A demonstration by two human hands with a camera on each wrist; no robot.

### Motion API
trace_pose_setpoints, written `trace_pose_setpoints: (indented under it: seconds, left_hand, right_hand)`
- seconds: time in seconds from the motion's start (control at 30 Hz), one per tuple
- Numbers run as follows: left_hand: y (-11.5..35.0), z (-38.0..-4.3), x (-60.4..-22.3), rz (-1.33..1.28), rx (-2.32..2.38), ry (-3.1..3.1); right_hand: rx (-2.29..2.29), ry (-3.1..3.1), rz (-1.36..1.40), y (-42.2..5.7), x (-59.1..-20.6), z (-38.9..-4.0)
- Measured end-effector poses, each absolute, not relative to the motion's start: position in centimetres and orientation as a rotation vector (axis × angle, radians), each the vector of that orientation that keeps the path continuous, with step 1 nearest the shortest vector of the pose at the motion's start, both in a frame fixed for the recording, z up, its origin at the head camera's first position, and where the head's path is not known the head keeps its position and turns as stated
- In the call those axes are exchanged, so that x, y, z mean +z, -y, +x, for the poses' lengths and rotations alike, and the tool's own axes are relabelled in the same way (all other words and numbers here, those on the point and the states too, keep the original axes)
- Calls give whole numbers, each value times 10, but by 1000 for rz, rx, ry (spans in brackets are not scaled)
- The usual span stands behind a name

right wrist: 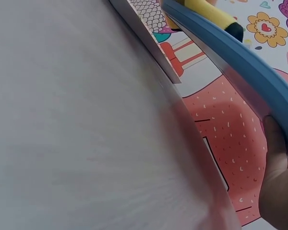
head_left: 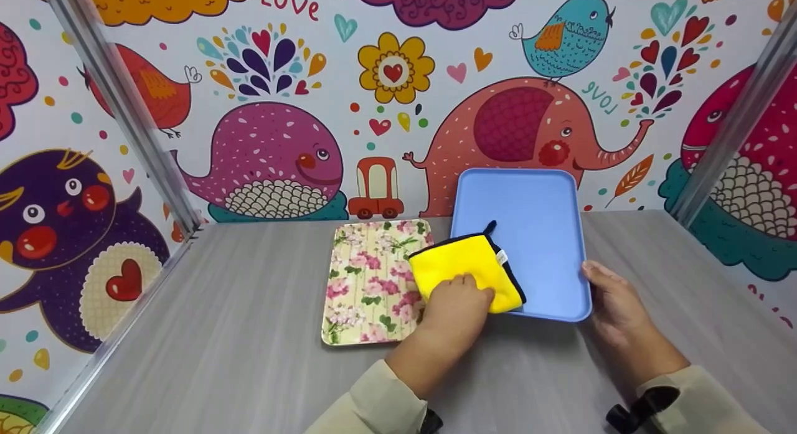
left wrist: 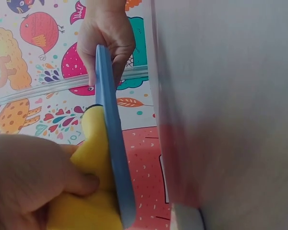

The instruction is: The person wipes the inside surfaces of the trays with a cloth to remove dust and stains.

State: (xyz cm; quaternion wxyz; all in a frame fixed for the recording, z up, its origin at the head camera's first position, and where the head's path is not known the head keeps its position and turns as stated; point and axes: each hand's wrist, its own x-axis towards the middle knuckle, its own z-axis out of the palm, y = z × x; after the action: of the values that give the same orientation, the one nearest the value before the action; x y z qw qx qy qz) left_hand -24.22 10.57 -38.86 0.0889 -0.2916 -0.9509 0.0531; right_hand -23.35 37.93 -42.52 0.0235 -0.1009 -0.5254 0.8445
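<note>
My right hand [head_left: 619, 306] grips the blue tray [head_left: 542, 235] by its right edge. The tray is held up off the table and tilted, its inner face towards me, and the right wrist view shows part of its underside. My left hand [head_left: 457, 312] holds a folded yellow cloth [head_left: 467, 259] with dark edging, a small white tag and a dark loop. In the left wrist view its thumb presses into the yellow cloth [left wrist: 93, 158], which lies against the tray's face [left wrist: 116, 158]. The cloth covers the tray's lower left part in the head view.
Left of the blue tray, a floral tray [head_left: 373, 291] lies on the grey table [head_left: 249, 334], its right side partly behind the cloth and left hand. Cartoon-printed walls [head_left: 405, 129] stand at the back and sides, with metal posts [head_left: 134, 122] at the corners.
</note>
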Motion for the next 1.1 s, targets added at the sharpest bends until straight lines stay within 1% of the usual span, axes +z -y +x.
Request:
trace_pose_setpoints:
  seconds: [0.4,0.8,1.1]
  left_hand:
    - [-121,-232,-389,-885,84,2805]
    - [-146,-222,-386,-1040,80,2722]
    - [-154,-215,-386,-1133,22,2643]
  right_hand:
    - [2653,1547,-351,-375,-424,-234]
    - [2672,1514,-352,-371,-424,-232]
    - [2704,1509,-451,-373,-422,-232]
